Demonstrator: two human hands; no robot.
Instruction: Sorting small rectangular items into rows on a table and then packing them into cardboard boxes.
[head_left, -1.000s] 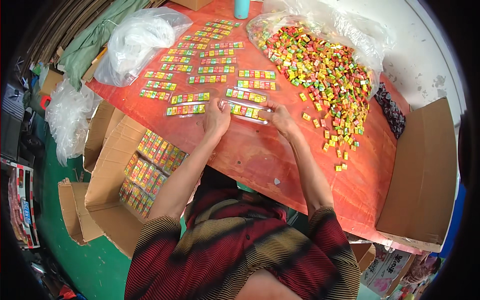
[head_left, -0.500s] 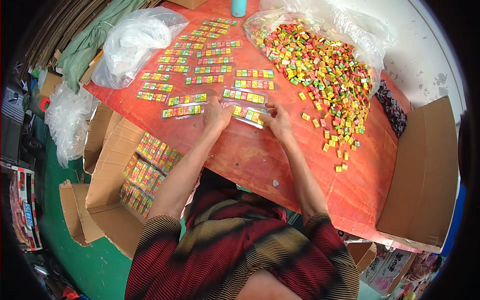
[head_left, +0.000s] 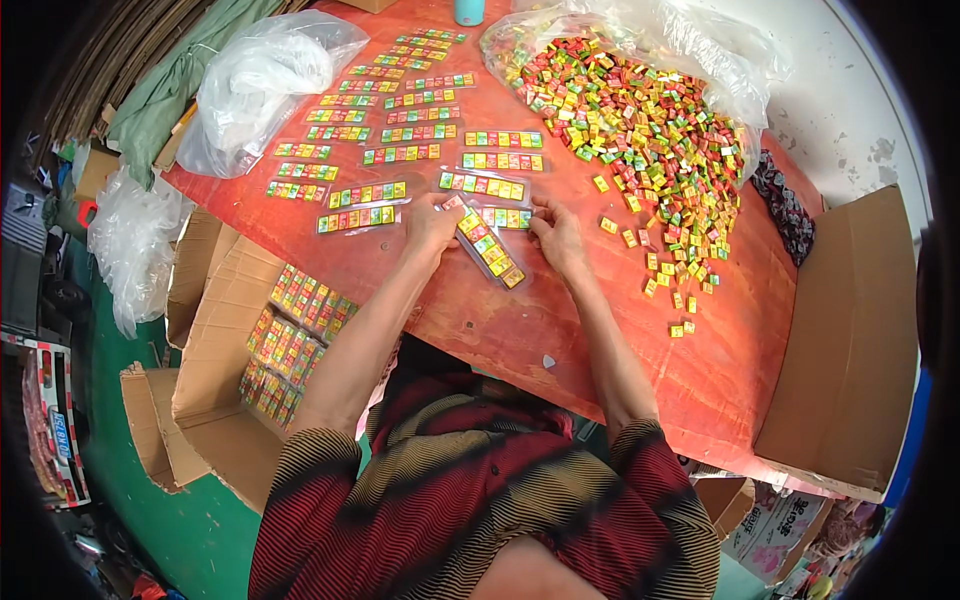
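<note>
My left hand (head_left: 432, 226) pinches the upper end of a clear plastic pack (head_left: 489, 246) with a row of small red and yellow boxes in it. That pack slants down toward me over the red table. Partly under it lies a second clear pack (head_left: 514, 218) with green, yellow and red boxes. The fingers of my right hand (head_left: 557, 237) are closed at this second pack's right end. Just beyond both hands lies another filled pack (head_left: 482, 185), flat on the table.
Several filled packs (head_left: 410, 153) lie in rows at the back left. To the right, loose little boxes (head_left: 650, 130) spill from a clear bag (head_left: 745, 60). An open carton (head_left: 225, 340) holding filled packs (head_left: 290, 345) stands below the table (head_left: 500, 330); a cardboard panel (head_left: 845, 340) stands right.
The red and yellow pack in my left hand has swung out, its free end now toward me. The pack at my right hand shows beneath it.
</note>
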